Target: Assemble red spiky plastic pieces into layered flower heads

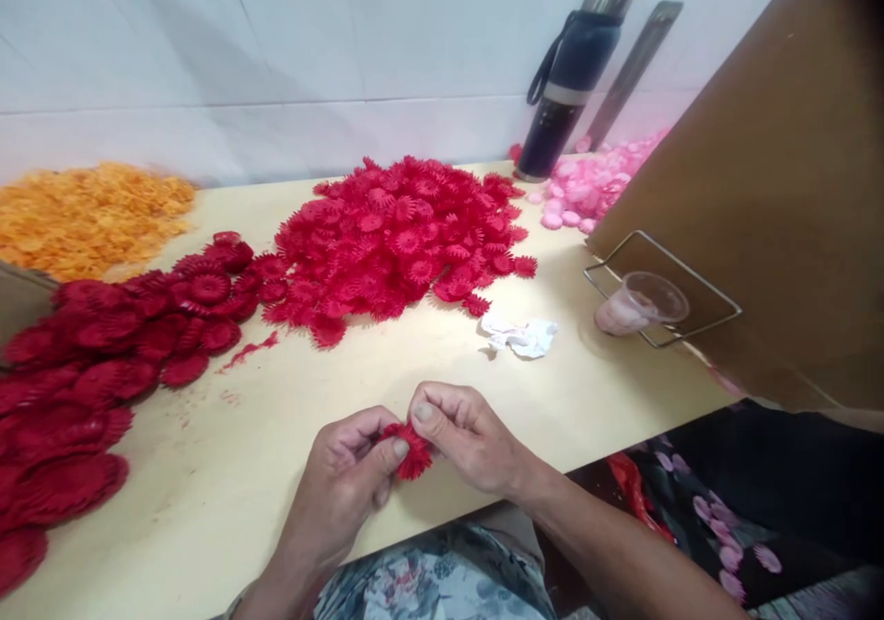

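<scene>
Near the table's front edge, a red fringed flower piece (414, 459) is pinched between both hands. My left hand (352, 459) is closed on its left side, thumb lying on top. My right hand (466, 431) grips its upper right edge between thumb and curled fingers. Behind the hands rises a large heap of similar red flower pieces (401, 233). Darker red, thicker stacks of fringed flowers (138, 334) spread along the left side. How the layers of the held piece are joined is hidden by my fingers.
A crumpled white tissue (521, 334) lies right of centre. Beyond it, a plastic cup (639, 302) sits in a wire holder (680, 256) by a cardboard box (766, 196). Orange petals (89, 219), pink pieces (594, 182) and a dark flask (570, 86) line the wall.
</scene>
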Tool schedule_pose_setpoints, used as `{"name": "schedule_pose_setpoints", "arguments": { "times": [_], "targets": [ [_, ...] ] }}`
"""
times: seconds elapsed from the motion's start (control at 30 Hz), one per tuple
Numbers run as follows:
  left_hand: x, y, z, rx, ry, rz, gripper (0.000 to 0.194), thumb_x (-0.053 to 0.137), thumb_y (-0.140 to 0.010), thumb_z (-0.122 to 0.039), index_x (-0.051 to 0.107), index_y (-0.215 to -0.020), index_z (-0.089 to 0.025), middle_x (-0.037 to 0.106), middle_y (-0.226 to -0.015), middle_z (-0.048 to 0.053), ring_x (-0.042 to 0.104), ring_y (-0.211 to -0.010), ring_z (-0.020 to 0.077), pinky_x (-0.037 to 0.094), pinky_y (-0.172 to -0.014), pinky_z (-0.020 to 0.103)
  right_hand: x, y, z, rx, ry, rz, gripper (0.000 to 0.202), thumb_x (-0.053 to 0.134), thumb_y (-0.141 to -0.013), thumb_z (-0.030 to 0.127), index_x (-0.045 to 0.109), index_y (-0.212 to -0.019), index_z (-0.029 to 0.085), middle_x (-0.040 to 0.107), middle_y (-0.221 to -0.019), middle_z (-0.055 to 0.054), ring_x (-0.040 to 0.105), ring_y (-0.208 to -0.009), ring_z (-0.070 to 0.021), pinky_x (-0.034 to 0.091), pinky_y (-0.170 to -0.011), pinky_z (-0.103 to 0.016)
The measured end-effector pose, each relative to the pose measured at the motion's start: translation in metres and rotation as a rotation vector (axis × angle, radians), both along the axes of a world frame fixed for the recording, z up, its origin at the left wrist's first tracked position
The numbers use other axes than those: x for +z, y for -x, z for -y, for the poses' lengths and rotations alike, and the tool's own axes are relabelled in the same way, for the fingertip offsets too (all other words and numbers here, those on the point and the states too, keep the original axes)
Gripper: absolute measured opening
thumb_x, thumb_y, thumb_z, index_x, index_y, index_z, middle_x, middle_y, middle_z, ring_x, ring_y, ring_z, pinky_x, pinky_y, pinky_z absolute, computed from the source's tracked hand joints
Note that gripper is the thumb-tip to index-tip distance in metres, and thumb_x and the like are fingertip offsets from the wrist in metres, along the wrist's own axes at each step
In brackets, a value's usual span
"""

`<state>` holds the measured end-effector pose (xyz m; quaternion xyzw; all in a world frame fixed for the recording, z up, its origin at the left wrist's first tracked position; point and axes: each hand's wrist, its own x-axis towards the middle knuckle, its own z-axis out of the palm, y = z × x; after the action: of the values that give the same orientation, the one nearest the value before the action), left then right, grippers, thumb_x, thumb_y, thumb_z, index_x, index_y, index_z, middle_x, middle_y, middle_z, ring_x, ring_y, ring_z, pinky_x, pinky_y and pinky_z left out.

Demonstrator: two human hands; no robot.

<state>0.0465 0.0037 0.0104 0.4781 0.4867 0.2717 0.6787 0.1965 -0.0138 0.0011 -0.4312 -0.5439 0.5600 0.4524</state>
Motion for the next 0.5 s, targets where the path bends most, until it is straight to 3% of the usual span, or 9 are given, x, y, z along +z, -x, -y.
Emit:
{"name": "schedule_pose_setpoints", "arguments": {
  "times": [0.17,0.33,0.5],
  "targets": [
    [0.004,-0.005,0.000,0.033,0.007,0.015,0.024,0.061,-0.073,-0.037,0.055,-0.063,-0.015,0.042,-0.043,-0.005,0.029,-0.037,0.0042,0.016,-0.036,0.018,0.008,-0.018,-0.004,-0.123,-0.139,0.223,0.027,0.046,-0.087,0.037,0.047,-0.069,0.016,0.042,-0.060,0.004,0.039,-0.055,-0.0079,0.031,-0.052,-0.020],
    [0.008,-0.009,-0.002,-0.059,-0.106,-0.053,0.026,0.057,-0.074,-0.032,0.052,-0.056,-0.015,0.038,-0.047,-0.005,0.029,-0.041,0.0045,0.019,-0.039,0.018,0.012,-0.025,-0.005,-0.007,-0.272,0.408,0.024,0.048,-0.086,0.027,0.046,-0.065,0.016,0.045,-0.059,0.004,0.041,-0.054,-0.0073,0.031,-0.051,-0.019],
    [0.003,-0.009,-0.002,-0.121,-0.023,0.004,0.026,0.059,-0.072,-0.034,0.052,-0.056,-0.015,0.037,-0.045,-0.006,0.027,-0.040,0.0049,0.018,-0.039,0.019,0.007,-0.016,0.001,-0.025,-0.267,0.283,0.029,0.039,-0.089,0.027,0.038,-0.061,0.018,0.035,-0.053,0.006,0.033,-0.048,-0.0066,0.027,-0.047,-0.019]
  ]
}}
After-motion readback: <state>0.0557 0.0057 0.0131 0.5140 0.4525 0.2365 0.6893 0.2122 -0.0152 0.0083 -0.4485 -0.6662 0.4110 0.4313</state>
